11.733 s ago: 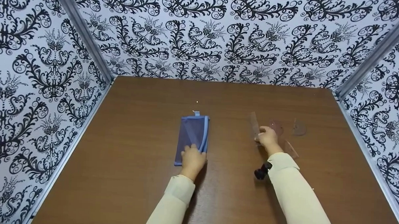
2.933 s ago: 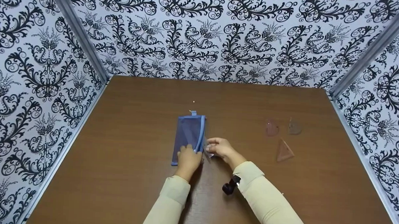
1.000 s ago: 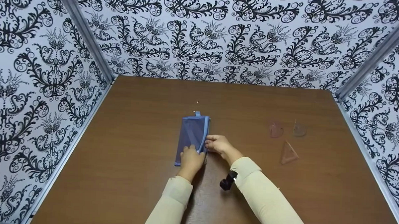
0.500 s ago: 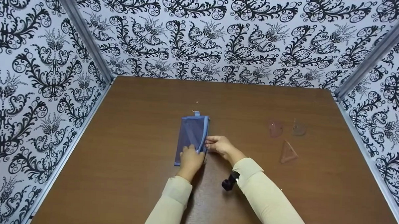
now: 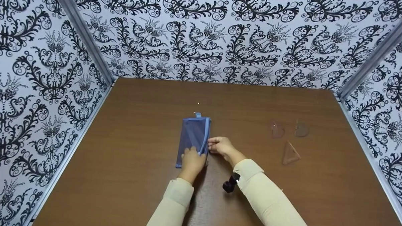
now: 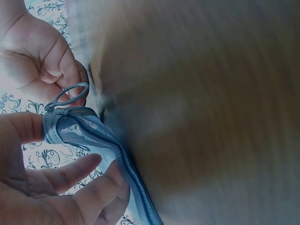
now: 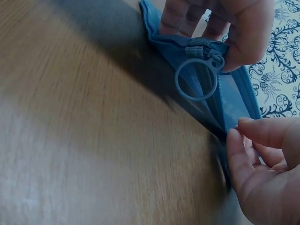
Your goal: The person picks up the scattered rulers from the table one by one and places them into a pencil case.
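A blue mesh zip pouch (image 5: 194,134) lies on the table, its long zipped side (image 7: 213,93) to the right and parted. My left hand (image 5: 192,161) grips its near end, thumb and fingers either side of the zipped edge in the left wrist view. A ring zipper pull (image 7: 197,79) hangs beside that thumb. My right hand (image 5: 221,147) pinches the parted edge with thumb and forefinger; whether anything clear is also between those fingertips is hidden. To the right lie a pink protractor (image 5: 278,129), a clear protractor (image 5: 301,130) and an orange set square (image 5: 291,154).
The brown wooden table (image 5: 134,191) is enclosed by patterned walls (image 5: 203,36) at the back and sides, with metal posts at the corners. A black wrist camera (image 5: 230,184) sticks out from the right sleeve (image 5: 268,195). A small white speck lies beyond the pouch.
Earlier the right hand took a clear ruler from the right side and brought it to the pouch; the ruler is now out of sight. Over the last second both hands barely move.
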`<state>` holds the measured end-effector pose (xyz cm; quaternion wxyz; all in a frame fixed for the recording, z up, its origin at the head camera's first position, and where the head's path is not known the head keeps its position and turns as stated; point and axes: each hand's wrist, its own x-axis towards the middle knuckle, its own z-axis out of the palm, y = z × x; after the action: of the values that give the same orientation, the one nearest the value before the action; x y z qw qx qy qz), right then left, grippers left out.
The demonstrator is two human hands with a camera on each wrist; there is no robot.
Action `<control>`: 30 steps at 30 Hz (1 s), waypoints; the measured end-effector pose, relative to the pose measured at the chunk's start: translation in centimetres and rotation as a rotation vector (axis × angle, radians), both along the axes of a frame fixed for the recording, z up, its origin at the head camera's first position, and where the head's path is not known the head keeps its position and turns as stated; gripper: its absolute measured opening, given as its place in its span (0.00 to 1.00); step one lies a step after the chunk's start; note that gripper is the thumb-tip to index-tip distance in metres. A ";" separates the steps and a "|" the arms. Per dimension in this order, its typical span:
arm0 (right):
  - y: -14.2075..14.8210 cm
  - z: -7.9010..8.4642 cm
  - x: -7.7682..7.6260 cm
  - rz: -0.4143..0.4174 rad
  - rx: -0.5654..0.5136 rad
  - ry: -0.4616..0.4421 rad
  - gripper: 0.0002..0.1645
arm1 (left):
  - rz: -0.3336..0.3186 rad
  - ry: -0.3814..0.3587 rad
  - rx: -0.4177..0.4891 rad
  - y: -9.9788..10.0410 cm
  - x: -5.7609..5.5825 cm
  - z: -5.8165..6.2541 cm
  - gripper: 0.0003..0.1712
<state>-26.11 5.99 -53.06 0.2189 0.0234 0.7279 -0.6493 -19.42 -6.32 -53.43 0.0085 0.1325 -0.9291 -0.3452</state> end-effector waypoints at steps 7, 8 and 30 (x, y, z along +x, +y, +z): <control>0.4 -7.7 -3.6 0.052 -0.074 0.071 0.23 | -0.001 -0.001 0.005 0.0 -0.1 -0.1 0.25; 0.5 -9.5 -4.5 0.075 -0.108 0.088 0.22 | 0.002 -0.004 0.009 0.0 -0.1 -0.1 0.25; -0.1 -1.1 -0.4 -0.007 0.032 -0.007 0.22 | 0.008 0.004 -0.001 0.1 0.1 0.2 0.26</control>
<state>-26.52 5.89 -54.17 0.2188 0.0314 0.7374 -0.6382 -19.32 -6.24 -53.22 0.0119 0.1352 -0.9288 -0.3449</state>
